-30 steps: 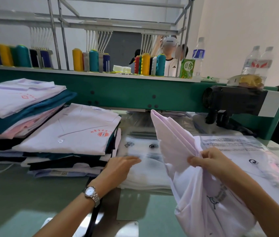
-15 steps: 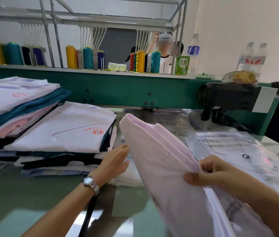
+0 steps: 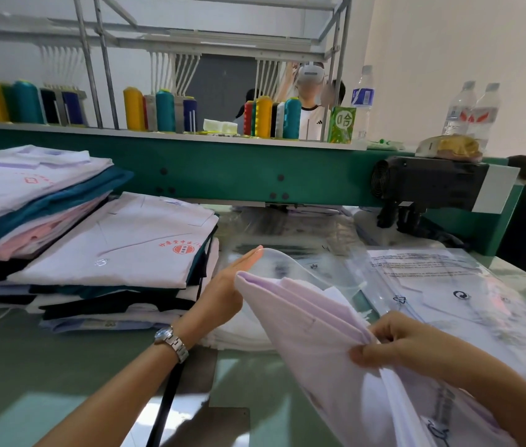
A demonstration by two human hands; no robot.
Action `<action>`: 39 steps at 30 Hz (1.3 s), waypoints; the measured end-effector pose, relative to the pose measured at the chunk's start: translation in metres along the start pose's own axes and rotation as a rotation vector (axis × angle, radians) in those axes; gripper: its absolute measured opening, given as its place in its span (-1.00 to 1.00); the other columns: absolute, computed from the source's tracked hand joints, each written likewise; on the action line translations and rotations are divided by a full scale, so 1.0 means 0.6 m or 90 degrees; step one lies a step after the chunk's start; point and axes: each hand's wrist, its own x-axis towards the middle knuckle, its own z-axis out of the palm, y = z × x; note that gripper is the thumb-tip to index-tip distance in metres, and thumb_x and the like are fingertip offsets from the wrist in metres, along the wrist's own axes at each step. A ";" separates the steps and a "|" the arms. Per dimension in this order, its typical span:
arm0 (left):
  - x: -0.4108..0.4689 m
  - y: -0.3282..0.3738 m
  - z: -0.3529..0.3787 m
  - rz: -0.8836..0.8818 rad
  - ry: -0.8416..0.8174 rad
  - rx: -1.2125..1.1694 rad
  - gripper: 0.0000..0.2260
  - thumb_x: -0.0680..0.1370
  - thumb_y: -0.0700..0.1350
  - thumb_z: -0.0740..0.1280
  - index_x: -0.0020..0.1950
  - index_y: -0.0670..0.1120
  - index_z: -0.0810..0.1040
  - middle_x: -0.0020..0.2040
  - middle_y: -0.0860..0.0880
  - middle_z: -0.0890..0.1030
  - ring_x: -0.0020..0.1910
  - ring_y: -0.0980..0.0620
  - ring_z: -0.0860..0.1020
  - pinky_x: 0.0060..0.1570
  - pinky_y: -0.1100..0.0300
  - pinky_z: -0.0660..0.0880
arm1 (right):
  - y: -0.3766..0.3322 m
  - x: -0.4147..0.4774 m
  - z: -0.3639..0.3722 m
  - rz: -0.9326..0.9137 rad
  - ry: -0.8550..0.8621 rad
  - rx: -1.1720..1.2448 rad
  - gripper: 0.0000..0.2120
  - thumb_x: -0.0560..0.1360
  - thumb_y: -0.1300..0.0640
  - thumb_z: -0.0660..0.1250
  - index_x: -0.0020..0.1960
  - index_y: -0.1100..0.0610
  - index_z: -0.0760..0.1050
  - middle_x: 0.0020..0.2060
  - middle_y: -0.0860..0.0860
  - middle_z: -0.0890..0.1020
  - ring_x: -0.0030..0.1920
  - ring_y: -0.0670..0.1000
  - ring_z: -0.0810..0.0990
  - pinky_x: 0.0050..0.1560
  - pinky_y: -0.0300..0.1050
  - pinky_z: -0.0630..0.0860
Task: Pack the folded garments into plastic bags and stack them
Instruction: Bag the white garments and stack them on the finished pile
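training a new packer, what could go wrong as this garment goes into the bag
The right hand pinches the garment at one edge only; its layers fan apart and may unfold going in. The left hand touches the bag with flat fingers, so the film could slip and snag the corner.

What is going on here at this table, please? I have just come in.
A person is packing a folded lilac garment into a clear plastic bag. The right hand pinches the garment's near edge and holds it tilted above the table. The left hand, fingers straight, touches the bag at the garment's far end. Stacks of folded garments wait on the left, and bagged garments lie on the right.
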 end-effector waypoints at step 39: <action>0.000 0.084 0.040 0.104 -0.090 0.156 -0.13 0.37 -0.54 0.08 0.61 0.03 0.04 0.59 0.19 0.04 0.57 0.13 0.00 0.53 -0.15 0.00 | -0.019 0.107 0.008 0.162 0.170 -0.522 -0.78 0.49 0.09 0.25 -0.27 0.09 0.28 -0.18 0.02 0.45 -0.18 0.03 0.41 -0.43 -0.25 0.14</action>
